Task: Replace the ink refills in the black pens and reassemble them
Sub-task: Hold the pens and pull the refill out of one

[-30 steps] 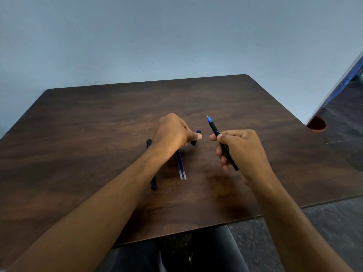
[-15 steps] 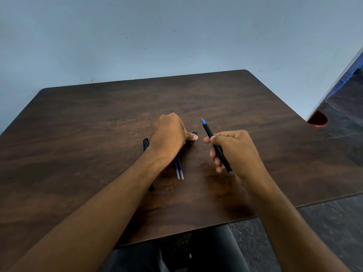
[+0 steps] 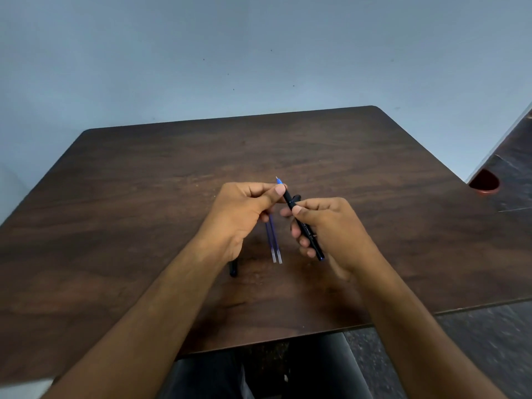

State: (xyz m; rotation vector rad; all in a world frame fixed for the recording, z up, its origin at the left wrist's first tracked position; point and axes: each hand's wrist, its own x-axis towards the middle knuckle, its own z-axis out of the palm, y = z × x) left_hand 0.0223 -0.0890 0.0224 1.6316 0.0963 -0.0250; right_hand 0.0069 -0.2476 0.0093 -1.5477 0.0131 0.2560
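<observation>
Head view: a black pen (image 3: 302,223) is held in the right hand (image 3: 331,234), with the fingers curled round its body and the thumb pressed on top. The pen slants up toward 11 o'clock, and its blue tip (image 3: 278,180) is the far end. The left hand (image 3: 241,214) is raised to that tip, which is pinched between its thumb and first finger. Two blue refills (image 3: 273,240) are laid side by side on the brown table (image 3: 144,211), just below the left hand and at 9 o'clock from the right hand. Part of another black pen (image 3: 233,269) is seen at 6 o'clock from the left hand, mostly hidden under the wrist. A small dark piece (image 3: 296,197), maybe a cap, is seen behind the held pen.

It looks like the first pen is being opened, so the old refill can be taken out. For the next move, the tip end should be twisted or pulled gently while the body is kept firm. Whether the tip is loose yet cannot be told.
</observation>
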